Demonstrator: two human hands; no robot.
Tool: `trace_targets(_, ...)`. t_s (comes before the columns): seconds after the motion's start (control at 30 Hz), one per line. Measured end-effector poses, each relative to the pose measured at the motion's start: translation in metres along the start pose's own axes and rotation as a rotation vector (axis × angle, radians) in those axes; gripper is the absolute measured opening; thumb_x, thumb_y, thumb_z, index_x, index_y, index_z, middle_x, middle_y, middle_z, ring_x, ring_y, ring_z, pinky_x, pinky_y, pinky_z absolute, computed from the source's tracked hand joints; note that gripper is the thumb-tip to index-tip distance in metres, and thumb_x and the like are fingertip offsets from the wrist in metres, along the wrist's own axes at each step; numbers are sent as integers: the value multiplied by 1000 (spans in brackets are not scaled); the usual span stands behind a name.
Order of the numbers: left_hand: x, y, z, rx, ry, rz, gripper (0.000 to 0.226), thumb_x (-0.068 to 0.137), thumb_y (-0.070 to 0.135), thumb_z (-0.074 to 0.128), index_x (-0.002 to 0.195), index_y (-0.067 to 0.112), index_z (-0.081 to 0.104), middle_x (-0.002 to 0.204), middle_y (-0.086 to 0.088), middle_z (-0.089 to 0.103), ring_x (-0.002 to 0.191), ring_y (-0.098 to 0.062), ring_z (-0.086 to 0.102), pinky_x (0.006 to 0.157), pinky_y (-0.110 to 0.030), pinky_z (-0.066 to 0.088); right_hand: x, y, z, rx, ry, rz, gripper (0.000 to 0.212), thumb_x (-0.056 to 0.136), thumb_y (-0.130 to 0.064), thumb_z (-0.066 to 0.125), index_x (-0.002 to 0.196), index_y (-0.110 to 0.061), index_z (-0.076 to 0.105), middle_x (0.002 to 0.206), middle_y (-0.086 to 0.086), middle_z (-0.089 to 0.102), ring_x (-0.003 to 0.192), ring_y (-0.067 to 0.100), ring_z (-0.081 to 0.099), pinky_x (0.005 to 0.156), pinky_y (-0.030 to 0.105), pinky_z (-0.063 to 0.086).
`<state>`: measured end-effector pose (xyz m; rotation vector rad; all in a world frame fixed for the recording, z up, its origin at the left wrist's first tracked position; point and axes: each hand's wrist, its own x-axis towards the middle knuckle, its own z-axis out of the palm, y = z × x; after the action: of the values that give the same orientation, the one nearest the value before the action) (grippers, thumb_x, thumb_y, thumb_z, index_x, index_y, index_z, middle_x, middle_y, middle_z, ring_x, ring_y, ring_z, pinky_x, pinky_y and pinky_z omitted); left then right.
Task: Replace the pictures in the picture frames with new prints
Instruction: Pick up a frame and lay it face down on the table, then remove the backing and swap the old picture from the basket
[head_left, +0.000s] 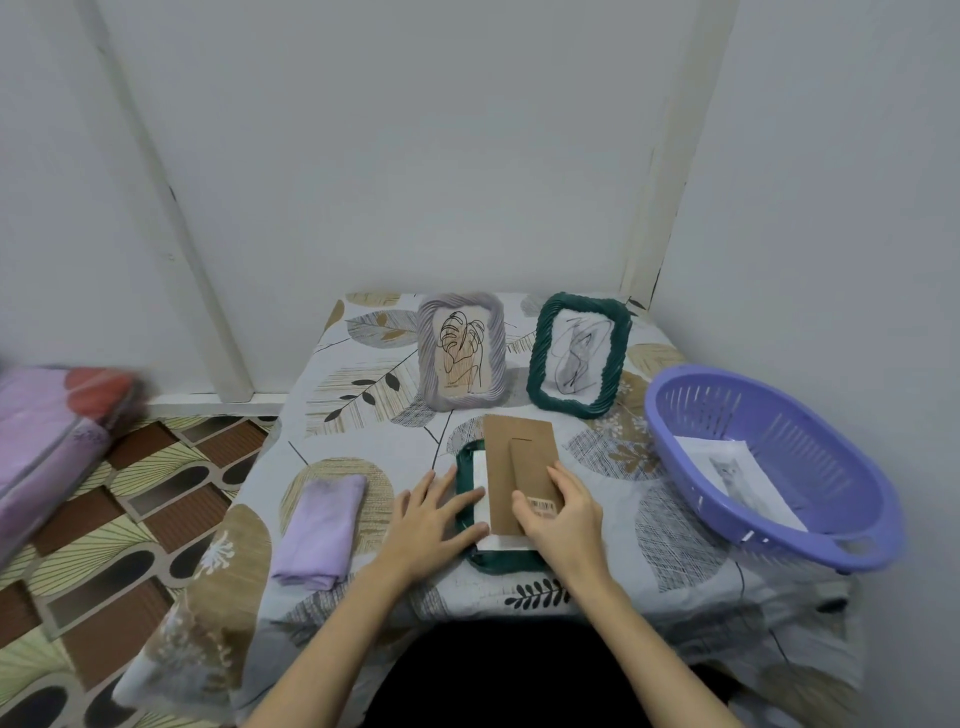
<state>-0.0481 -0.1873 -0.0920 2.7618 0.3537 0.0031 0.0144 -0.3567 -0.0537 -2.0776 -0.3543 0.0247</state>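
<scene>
— Hands first, nearest to us: what are they doing?

— Our left hand (435, 512) lies flat, fingers (447, 480) spread wide, pressing the left edge of the dark green frame (498, 560) that lies face down on the tabletop (587, 525). It grips nothing. Our right hand (563, 517) has its fingers curled around the near right edge of the brown backing board (521, 467), thumb on top by the barcode sticker (544, 505).

— Where does the board sit?

— On the back of that frame, skewed, its far end jutting past the frame's far rim. We see a white sheet (480, 491) beneath it, inside the frame.

— And to the sides?

— Left of our hands, a folded lilac cloth (318, 530). Right, a purple slotted basket (779, 467) holding a print (732, 475); its subject is too blurred for us to tell.

— Farther back?

— Two frames stand upright near the wall: a grey frame (461, 351) with a line drawing on the left, and a second green frame (579, 354) with a scribbled drawing just beside it on the right.
</scene>
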Motion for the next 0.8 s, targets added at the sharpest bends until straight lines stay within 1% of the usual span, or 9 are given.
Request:
trace_targets(0.07,0,0,1,-25,10,-12,106,46,94,-12,138,53,19,157,9,1,145,-15,-4,115,-44,2,4,1,-10,15,27,-13,60,78,-29,70,130,-6,50,140,7,46,131,17,40,110,27,28)
trace_targets(0.13,1,1,-1,-46,24,-45,104,47,94,-9,139,53,19,157,8,4,145,-16,-1,115,-43,3,9,6,-23,15,37,-37,58,78,-29,69,130,-14,51,140,6,47,130,18,40,111,36,30)
trace_targets(0.23,3,1,-1,-26,43,-61,103,50,91,-10,138,51,24,157,7,10,144,-18,2,116,-44,4,13,22,-41,-66,7,-39,50,79,-31,68,127,-25,55,144,5,41,133,21,35,113,40,26)
trace_targets(0.3,6,2,-1,1,53,-69,100,54,89,-10,139,49,25,157,6,12,144,-20,2,116,-45,4,14,36,-51,-149,-16,-16,49,80,-31,67,127,-24,56,146,6,38,134,24,33,112,41,24)
trace_targets(0.37,7,3,-1,11,59,-89,85,65,79,-3,139,48,25,157,6,11,144,-21,1,116,-46,3,16,49,-59,-218,-29,2,50,81,-30,66,129,-22,55,147,8,35,135,27,30,112,43,23)
trace_targets(0.4,8,3,0,16,57,-95,85,65,76,-4,140,48,24,157,6,10,144,-21,1,116,-46,3,17,55,-62,-250,-30,12,51,81,-29,66,130,-22,54,148,10,34,135,28,28,112,43,23)
trace_targets(0.5,8,2,4,36,55,-103,95,58,80,-13,141,48,21,157,6,11,145,-22,1,115,-48,3,17,67,-66,-310,-47,44,52,82,-27,64,132,-19,51,149,11,31,137,29,22,113,44,20)
trace_targets(0.63,9,2,7,43,74,-113,89,62,69,-11,142,45,21,156,9,12,145,-21,2,115,-47,3,15,72,-59,-357,-59,35,52,84,-29,60,134,-19,49,150,13,28,138,26,18,113,38,18)
trace_targets(0.8,8,4,6,112,133,-111,92,64,59,-13,144,34,25,154,13,19,145,-16,4,114,-48,3,13,69,-46,-381,-68,22,53,86,-36,51,136,-19,45,151,13,26,139,24,13,113,39,19)
